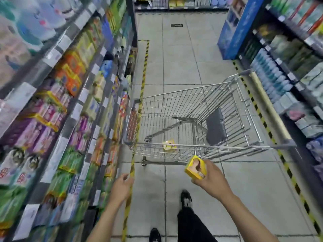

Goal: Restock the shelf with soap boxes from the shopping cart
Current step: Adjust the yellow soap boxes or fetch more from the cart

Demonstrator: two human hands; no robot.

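Left of the empty, relaxed left hand point(122, 186) stands the shelf point(75, 130); the right hand point(208, 179), gripping a yellow soap box point(194, 167), should slot it squarely beside matching boxes.

I can't read a thing here. The shelf price tags point(83, 95) are blurred white, and the print on the soap box point(194, 167) is too small to make out.
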